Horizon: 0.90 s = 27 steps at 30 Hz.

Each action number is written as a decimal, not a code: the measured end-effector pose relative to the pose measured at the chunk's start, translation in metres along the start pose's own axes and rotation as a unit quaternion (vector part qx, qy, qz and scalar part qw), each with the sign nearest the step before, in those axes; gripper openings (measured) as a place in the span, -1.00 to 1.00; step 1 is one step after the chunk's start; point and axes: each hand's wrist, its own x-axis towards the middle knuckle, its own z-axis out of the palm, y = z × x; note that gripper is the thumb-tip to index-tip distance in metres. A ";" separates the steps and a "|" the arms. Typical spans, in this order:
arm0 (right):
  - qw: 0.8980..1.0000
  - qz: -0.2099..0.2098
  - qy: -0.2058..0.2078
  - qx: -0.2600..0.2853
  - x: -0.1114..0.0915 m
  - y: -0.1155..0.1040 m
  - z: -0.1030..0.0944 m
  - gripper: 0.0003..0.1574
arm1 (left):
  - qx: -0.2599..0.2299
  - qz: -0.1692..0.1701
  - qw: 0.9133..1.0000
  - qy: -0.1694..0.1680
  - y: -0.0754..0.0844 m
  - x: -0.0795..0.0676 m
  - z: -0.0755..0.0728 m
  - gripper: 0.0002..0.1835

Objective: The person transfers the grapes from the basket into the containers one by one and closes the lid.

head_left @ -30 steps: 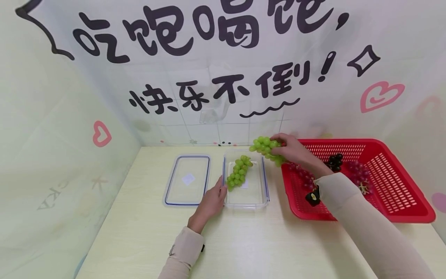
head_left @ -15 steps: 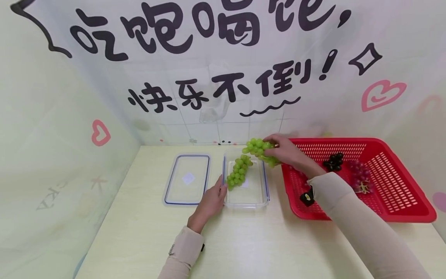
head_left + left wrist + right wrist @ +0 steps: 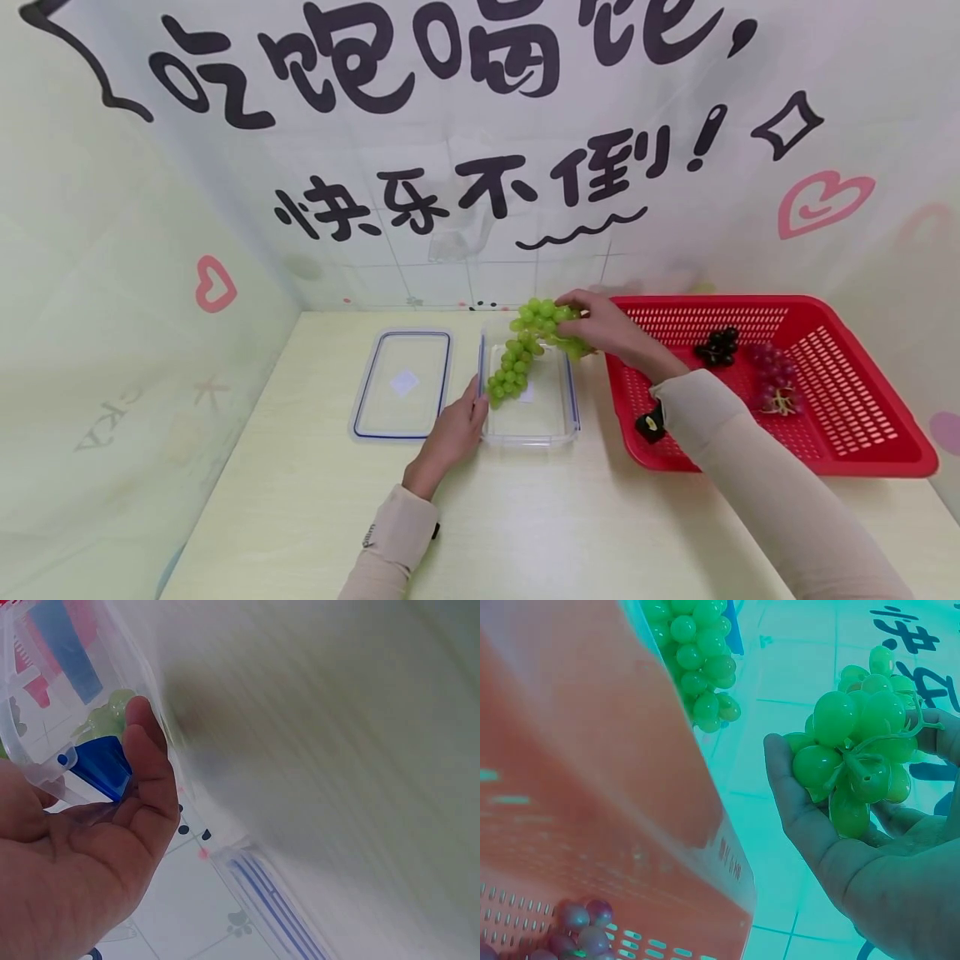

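At the far end of the clear, rectangular, blue-edged plastic box (image 3: 551,412), the right hand (image 3: 602,327) grasps 1 bunch of round green grapes (image 3: 539,317), shifted left from the red perforated plastic basket (image 3: 896,465) and now partly over the box, not yet let go. A 2nd green bunch (image 3: 513,368) lies inside. The left hand's (image 3: 455,427) curled fingers hold the unmoved box's left side.

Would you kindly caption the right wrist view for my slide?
The right hand grips a bunch of green grapes beside the red basket.
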 end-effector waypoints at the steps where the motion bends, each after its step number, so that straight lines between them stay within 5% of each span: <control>1: 1.000 -0.002 0.000 0.000 0.000 0.000 0.001 -0.46 | -0.001 0.000 1.000 0.000 0.000 0.000 0.000 -0.42; 27: 1.000 -0.021 -0.022 0.002 0.001 -0.009 0.017 -0.51 | 0.008 0.004 1.000 0.002 0.001 0.000 -0.001 -0.42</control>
